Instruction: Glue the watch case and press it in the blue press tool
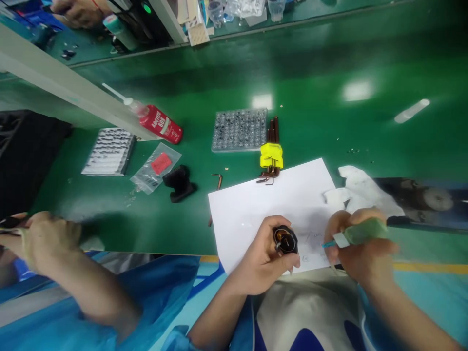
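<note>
My left hand (258,265) is closed around a small round black part (285,240) with a dark, amber-tinted face turned up, held just above a white paper sheet (241,229). My right hand (373,265), a little blurred, grips a soft pale-green squeeze bottle (367,231). The bottle lies tilted, its thin blue tip (328,243) pointing left toward the black part, with a space between them. Handwriting shows on the paper between my hands. A crumpled white cloth (365,190) lies just beyond my right hand.
Beyond the paper are hex keys in a yellow holder (271,155) and a clear compartment tray (239,129). Farther left are a loose hex key (220,182), a black block (179,184), a plastic bag (149,178) and a red bottle (163,125). A co-worker's hand (51,241) is at far left.
</note>
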`<state>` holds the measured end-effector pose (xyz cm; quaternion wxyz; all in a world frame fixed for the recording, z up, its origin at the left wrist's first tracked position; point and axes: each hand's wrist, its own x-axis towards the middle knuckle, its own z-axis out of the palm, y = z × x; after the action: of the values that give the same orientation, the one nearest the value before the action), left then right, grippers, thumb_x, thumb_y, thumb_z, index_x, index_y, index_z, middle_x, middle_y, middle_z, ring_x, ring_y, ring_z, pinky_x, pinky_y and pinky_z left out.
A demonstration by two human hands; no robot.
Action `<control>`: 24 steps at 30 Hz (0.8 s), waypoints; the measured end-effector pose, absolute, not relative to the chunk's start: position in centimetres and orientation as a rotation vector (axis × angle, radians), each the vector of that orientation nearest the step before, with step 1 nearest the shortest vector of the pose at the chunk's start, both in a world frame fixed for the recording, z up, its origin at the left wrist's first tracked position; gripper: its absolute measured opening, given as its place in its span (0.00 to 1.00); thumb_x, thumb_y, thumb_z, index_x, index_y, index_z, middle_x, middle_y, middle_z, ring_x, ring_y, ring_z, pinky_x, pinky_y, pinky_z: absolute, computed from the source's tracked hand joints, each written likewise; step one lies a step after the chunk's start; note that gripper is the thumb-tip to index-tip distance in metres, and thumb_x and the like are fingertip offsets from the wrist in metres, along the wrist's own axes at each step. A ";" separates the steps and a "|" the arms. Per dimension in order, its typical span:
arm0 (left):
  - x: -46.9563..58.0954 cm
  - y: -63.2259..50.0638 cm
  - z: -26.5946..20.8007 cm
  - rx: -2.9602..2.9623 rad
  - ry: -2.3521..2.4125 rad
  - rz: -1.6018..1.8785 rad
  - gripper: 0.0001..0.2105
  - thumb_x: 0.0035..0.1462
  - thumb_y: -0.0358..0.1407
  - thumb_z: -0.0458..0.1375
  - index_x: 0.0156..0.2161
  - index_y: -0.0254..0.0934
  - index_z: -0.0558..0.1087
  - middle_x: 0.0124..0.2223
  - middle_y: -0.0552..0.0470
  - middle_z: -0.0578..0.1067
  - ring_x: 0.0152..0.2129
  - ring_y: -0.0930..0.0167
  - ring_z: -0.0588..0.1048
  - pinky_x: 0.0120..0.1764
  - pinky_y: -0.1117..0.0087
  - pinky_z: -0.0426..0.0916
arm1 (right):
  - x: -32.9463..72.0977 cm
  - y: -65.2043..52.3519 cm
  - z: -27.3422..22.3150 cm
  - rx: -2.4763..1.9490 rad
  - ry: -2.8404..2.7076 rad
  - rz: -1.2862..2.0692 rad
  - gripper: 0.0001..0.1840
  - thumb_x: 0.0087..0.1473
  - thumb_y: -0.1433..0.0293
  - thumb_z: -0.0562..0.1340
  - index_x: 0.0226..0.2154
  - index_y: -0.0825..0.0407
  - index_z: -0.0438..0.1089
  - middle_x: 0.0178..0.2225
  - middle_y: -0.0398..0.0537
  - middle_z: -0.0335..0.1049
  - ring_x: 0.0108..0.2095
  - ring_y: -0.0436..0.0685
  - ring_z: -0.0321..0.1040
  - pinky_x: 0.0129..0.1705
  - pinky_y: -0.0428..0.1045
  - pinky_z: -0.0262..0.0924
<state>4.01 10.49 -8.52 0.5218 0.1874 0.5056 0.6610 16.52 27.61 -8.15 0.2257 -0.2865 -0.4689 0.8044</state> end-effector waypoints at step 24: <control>4.2 11.4 -6.7 0.407 1.416 1.484 0.19 0.66 0.29 0.63 0.55 0.46 0.61 0.40 0.56 0.67 0.30 0.78 0.67 0.32 0.80 0.63 | 17.6 27.1 -7.9 -0.216 -2.024 1.419 0.18 0.53 0.79 0.63 0.47 0.50 0.73 0.32 0.47 0.78 0.25 0.54 0.78 0.24 0.44 0.74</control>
<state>4.17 11.37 -6.66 0.5012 0.1684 0.5860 0.6141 17.58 27.10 -7.87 0.3242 -0.0824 -0.7717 0.5410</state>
